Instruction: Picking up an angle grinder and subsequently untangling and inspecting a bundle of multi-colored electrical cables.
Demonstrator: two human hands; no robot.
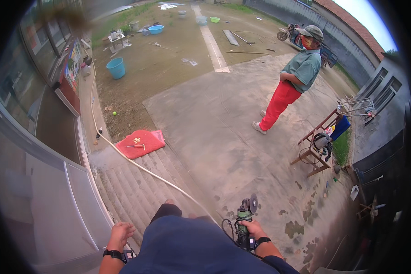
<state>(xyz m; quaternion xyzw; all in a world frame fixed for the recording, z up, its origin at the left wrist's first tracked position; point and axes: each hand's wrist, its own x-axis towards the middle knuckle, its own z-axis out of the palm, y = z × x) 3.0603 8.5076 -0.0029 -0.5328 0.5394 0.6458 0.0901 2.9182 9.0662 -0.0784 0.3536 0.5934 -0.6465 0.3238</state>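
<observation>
At the frame's lower centre, the right hand (255, 229) wraps its fingers around the green angle grinder (243, 218), long axis running up-frame, disc (254, 203) uppermost; the left hand (121, 234), half-open, empty, is well apart.

Green-and-black grinder (245, 217), red mat (151, 139), cream hose (144, 168), camouflage-patterned cap (311, 32)
</observation>
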